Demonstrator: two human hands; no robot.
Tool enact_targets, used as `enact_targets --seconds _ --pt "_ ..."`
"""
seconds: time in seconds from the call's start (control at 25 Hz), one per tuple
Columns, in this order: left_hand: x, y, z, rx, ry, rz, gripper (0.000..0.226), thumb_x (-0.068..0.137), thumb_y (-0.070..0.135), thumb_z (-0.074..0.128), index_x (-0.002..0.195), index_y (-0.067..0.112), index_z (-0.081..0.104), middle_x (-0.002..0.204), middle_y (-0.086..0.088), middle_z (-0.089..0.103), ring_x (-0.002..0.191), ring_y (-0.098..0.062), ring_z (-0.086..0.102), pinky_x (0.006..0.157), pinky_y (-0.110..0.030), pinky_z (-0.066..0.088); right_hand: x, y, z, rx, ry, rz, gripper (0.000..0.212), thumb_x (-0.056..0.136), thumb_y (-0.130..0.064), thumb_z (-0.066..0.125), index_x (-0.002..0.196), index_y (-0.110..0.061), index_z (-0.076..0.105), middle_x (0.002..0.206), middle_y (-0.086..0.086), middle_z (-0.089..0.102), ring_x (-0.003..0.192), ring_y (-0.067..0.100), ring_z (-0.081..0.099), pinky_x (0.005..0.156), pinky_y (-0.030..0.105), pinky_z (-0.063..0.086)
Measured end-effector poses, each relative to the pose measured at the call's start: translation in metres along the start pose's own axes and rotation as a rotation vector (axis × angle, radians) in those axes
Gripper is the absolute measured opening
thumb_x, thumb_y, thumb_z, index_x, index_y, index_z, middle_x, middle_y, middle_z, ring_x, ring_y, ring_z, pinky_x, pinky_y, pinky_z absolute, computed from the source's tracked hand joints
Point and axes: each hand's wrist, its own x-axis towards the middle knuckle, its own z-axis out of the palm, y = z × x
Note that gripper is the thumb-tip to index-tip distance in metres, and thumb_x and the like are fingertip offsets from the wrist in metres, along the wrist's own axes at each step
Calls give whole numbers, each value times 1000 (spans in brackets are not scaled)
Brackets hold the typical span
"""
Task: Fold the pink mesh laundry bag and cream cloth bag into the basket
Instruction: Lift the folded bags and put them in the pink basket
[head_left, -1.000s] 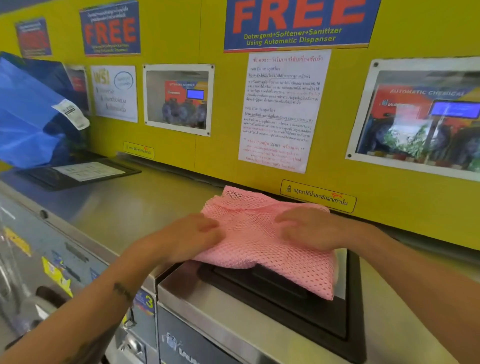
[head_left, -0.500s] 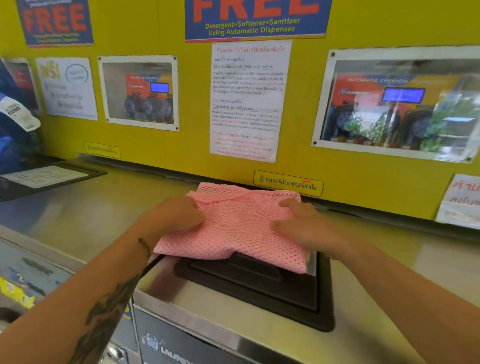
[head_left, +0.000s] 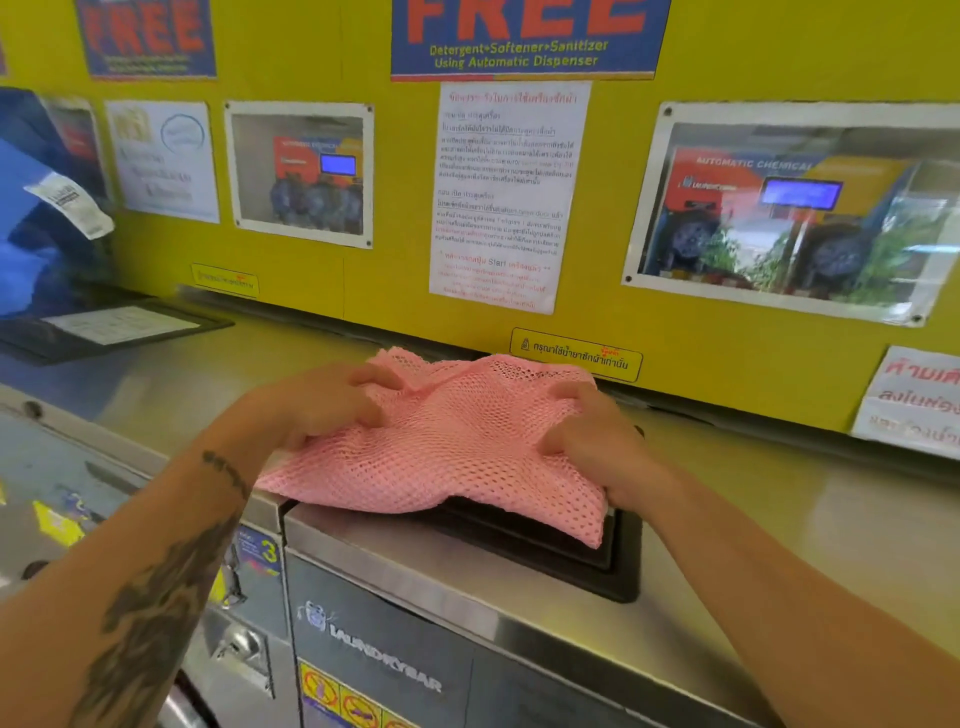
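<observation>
The pink mesh laundry bag (head_left: 457, 441) lies bunched on the steel top of a washing machine, over a black lid. My left hand (head_left: 322, 405) grips its left side with curled fingers. My right hand (head_left: 597, 441) grips its right side, fingers dug into the mesh. The middle of the bag sags between my hands. No cream cloth bag and no basket are in view.
A yellow wall with posters (head_left: 504, 192) rises right behind the machine top. The black detergent lid (head_left: 587, 566) sits under the bag. A blue bag (head_left: 31, 223) and a second black lid with a paper (head_left: 114, 327) are at the far left. The steel machine top (head_left: 810, 545) extends to the right.
Both hands have gone from lying on the mesh to clutching its sides, and the bag has bunched up between them. My view has shifted a little.
</observation>
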Motion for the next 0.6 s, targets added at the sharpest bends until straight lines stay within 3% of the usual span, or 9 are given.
enact_targets --seconds 0.16,0.24,0.36,0.48,0.56,0.6 --pt "-45 19 -4 32 63 64 49 84 5 67 117 40 64 150 0 43 121 -20 49 102 -37 40 -30 -10 -17 90 24 -61 66 81 3 67 135 -28 48 130 1 46 91 14 54 59 26 46" --pt "-78 29 -4 75 154 103 50 84 7 67 123 38 63 147 2 46 116 -16 48 95 -32 37 -54 -11 -23 84 17 -121 67 80 2 67 135 -31 48 130 1 48 98 17 53 61 27 43" --pt "-141 27 3 61 321 153 48 82 14 69 118 45 65 138 7 50 116 -19 51 100 -38 39 -102 0 -26 91 5 -286 69 80 2 67 135 -34 47 119 -6 53 91 6 54 60 25 44" --pt "-221 -10 30 -59 454 176 48 78 18 74 115 48 66 133 6 53 115 -21 55 103 -40 42 -166 37 -10 97 22 -483 70 78 4 68 135 -32 48 106 -15 52 86 -6 51 60 11 44" --pt "-283 -49 61 -85 470 132 54 66 29 76 113 52 66 133 4 57 114 -22 57 106 -43 42 -213 82 15 108 -35 -525 71 76 4 69 134 -31 49 110 -12 52 91 -1 54 65 6 42" --pt "-314 -68 76 -74 444 96 58 60 34 74 113 54 65 133 3 58 114 -22 58 107 -45 42 -234 108 29 110 -76 -511 72 74 2 70 135 -32 49 118 -5 52 99 8 55 70 11 44"
